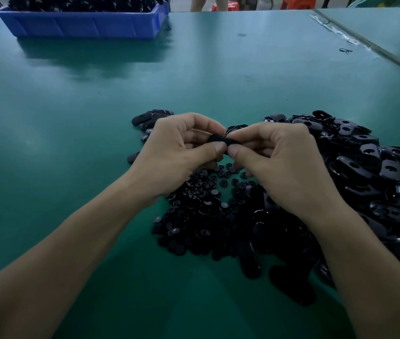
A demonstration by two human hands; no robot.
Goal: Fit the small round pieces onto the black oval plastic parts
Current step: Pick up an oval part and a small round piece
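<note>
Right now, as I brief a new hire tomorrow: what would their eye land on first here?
The left hand and right hand meet mid-frame, pinching one black piece between them. Under them lies a heap of small round pieces, with a bigger pile of oval parts to the right. A blue bin stands far back on the left.

This is a factory assembly workshop — a long worktable (72, 118) covered in green matting, with loose heaps of identical black oval parts (377, 172) and small round pieces (201, 199) piled straight on it. A blue plastic bin (84, 25) at the far edge brims with more black parts, and red plastic stools (296, 1) stand beyond.
</note>
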